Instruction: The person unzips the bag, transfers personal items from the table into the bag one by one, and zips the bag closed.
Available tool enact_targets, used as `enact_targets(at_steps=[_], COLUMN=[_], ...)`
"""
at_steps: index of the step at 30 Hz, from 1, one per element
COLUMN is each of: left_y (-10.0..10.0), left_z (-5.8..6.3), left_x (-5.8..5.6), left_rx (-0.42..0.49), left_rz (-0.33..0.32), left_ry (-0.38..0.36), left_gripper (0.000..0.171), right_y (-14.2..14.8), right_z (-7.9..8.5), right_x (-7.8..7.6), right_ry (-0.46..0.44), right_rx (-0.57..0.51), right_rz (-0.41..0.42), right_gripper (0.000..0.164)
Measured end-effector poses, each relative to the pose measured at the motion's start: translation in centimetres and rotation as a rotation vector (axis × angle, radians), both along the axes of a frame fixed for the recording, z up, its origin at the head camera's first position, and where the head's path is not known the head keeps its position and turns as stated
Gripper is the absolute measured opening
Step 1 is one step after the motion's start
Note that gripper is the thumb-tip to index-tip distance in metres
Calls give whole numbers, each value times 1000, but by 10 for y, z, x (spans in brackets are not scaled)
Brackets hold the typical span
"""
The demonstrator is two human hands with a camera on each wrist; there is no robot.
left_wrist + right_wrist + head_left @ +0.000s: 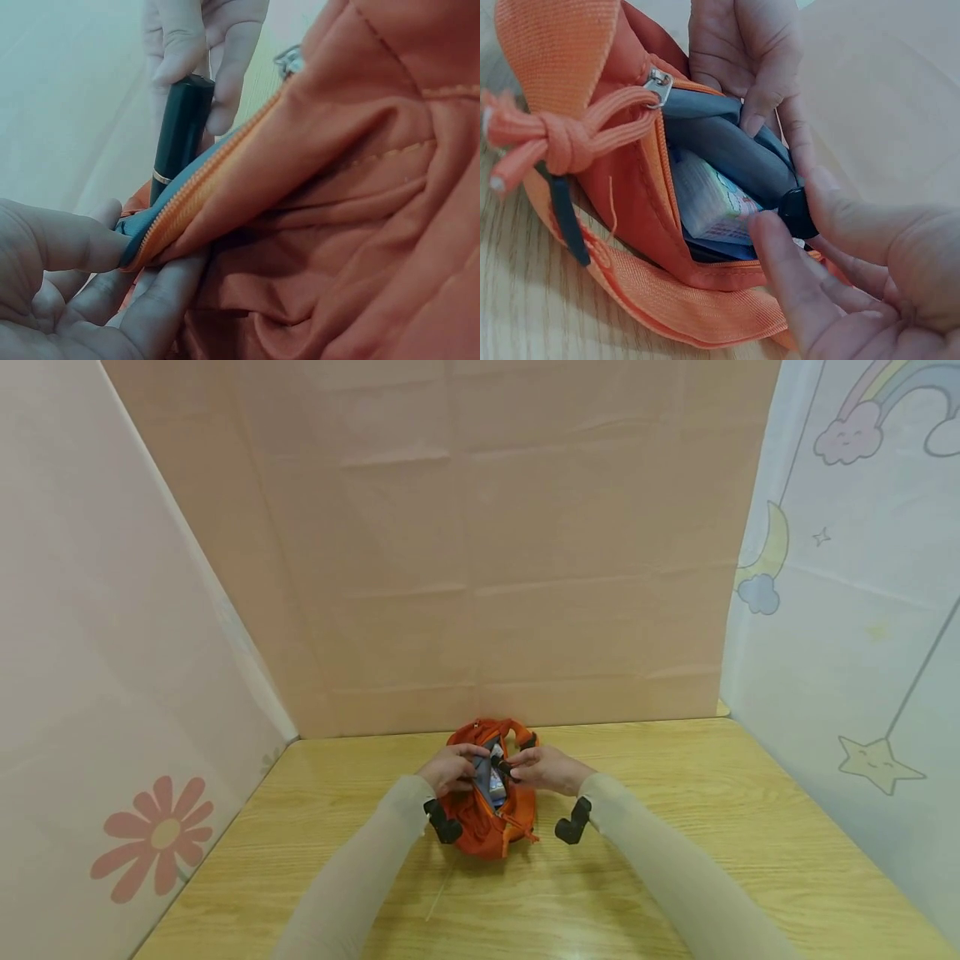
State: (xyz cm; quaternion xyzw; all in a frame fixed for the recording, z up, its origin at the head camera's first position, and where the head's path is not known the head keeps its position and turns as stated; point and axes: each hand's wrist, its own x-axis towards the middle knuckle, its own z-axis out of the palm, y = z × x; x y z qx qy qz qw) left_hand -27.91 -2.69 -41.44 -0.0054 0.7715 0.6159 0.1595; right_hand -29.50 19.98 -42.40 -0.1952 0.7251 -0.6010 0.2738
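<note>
An orange waist bag (480, 839) lies on the table with its zip undone and its grey lining showing. My left hand (448, 770) pinches the zipped edge (180, 206) between thumb and fingers, holding the mouth apart. Between the thumb and fingers of my right hand (551, 770) is a black lipstick tube (182, 124) with a thin gold ring. The tube's lower end passes behind the bag's edge in the left wrist view. Inside the opening sits a white plastic-wrapped packet (714, 199) with coloured print, partly hidden by the lining.
The bag's strap (697, 311) loops out onto the wooden table (645, 860). A knotted orange zip cord (566, 139) hangs at one end of the opening. A peach cloth wall (465, 568) stands behind the table, with printed pale walls at both sides.
</note>
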Motion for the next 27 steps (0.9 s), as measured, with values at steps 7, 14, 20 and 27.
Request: enact_targets(at_steps=[7,14,20,27], left_y=[0,1,1,1], left_z=[-2,-2,-1,1], left_x=[-1,0,1,2], left_rx=[7,3,11,-4], left_rz=[14,10,11,15], left_ry=[0,6,7,7], left_gripper=[42,42,43,43], right_y=[4,1,-4,-3], right_z=[-3,-5,-2,0], right_x=[-3,-5,-4,-3], right_ry=[-40,-78,-83,-74], right_rx=[-78,-100,-110,-86], right_rz=[5,-90,-161,-171], right_gripper=[41,37,33,35])
